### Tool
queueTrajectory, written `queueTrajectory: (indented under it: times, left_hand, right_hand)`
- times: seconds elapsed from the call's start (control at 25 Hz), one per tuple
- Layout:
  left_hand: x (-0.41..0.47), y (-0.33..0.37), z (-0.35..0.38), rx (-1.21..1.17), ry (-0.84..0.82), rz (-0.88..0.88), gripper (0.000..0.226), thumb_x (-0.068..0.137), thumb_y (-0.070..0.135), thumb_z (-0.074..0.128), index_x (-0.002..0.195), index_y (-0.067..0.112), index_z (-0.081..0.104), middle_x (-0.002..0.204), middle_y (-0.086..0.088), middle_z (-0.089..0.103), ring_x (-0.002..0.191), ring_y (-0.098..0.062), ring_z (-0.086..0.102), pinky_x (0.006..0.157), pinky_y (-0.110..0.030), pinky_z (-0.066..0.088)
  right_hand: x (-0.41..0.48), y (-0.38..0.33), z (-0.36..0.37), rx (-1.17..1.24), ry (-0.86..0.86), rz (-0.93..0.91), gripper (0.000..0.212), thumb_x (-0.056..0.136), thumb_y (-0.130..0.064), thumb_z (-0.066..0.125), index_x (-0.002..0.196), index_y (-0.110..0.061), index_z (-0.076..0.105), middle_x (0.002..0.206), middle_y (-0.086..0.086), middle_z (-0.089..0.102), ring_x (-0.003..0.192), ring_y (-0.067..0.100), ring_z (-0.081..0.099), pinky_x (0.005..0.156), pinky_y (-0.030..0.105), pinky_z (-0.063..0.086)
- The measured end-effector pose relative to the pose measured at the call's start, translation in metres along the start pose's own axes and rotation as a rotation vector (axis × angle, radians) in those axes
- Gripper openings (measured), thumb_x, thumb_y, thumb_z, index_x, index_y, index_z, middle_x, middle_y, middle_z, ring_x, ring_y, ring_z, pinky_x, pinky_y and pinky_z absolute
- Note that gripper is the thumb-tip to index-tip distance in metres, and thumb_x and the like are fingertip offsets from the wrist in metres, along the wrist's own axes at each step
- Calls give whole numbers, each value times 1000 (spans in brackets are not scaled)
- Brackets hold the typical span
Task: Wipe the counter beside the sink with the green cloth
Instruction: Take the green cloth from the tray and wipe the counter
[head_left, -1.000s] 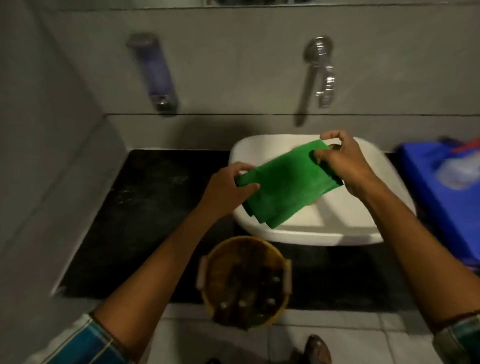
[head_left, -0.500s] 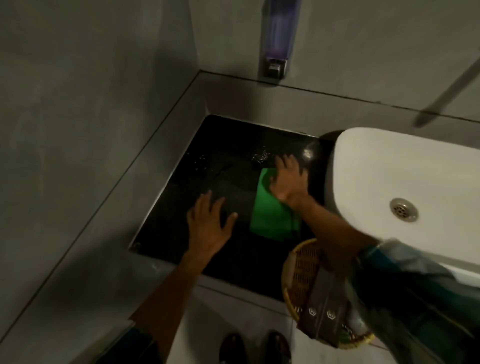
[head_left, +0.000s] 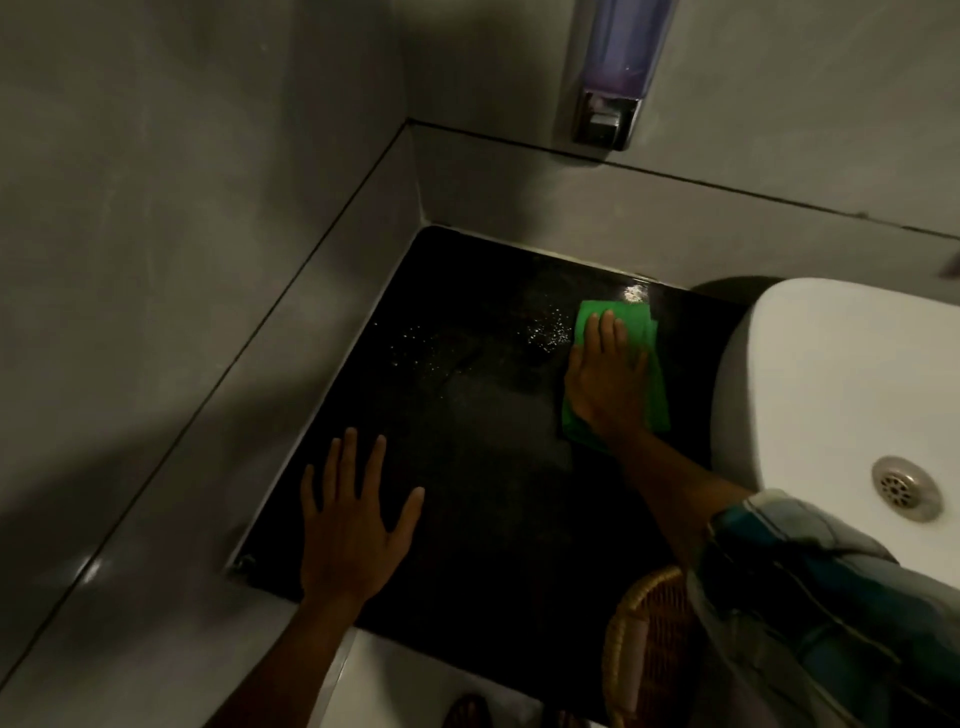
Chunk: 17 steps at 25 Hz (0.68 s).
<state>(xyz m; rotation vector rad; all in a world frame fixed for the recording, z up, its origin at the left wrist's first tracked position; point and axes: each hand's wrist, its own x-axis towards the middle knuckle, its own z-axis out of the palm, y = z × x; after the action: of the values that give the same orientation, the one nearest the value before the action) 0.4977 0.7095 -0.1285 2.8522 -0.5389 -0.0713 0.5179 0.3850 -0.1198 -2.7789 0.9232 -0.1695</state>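
Wipe is under way, early stage by the look of it. Green cloth (head_left: 618, 364) lies folded flat on the black worktop (head_left: 493, 493), just left of the white sink (head_left: 831, 389), toward the back wall. Right hand (head_left: 605, 379) sits on top of it, palm down, fingers together and flat, pressing the cloth onto the surface rather than pinching it. Left hand (head_left: 353, 525) is well left of the sink, near the worktop's front edge, fingers spread, palm down on the bare surface; holds nothing (looks like a brace).

Status, judged from the surface:
- Droplets (head_left: 545, 332) glint immediately left of the cloth, and a fainter scatter runs further left of the sink toward the corner. That patch reads as not yet wiped.
- A bright wet spot (head_left: 635, 293) sits at the cloth's far edge, next to the sink's back corner. Also still there.
- The strip in front of the cloth, left of the sink, looks dull and dry, but the light is poor, so I can't tell wiped from never wet.

Left to do: the speckled area left of the sink, the back edge, then the front strip. Wicker basket (head_left: 649, 649) sits below the sink's front edge; soap dispenser (head_left: 608, 73) on the wall behind, neither in the way.
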Motion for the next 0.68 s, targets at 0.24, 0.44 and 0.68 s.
queueTrajectory:
  times: [0.24,0.44,0.68]
  left_hand:
    - [1,3,-2,15,-23,-7,79,85,71,25,149,26,18,162,-8,9,149,-24,5,120,-51,6]
    - [-1,-1,-3,23,-38,-8,78,84,73,19,149,29,15,162,-7,8,149,-22,3,119,-49,4]
    - [1,2,-2,17,-34,-16,78,85,72,20,149,29,17,162,-6,10,149,-23,6,119,-49,7]
  right_hand:
    - [26,-30,2,-31,-74,-190,51,98,-29,31,147,-13,28,158,6,26,145,24,24,112,49,22]
    - [-16,-27,-1,-89,-60,-357,56,97,-34,37,148,-14,26,158,7,26,144,25,27,112,46,25]
    - [32,15,-10,-61,-44,-9,61,95,-33,40,149,-10,23,159,15,20,146,29,19,115,55,18]
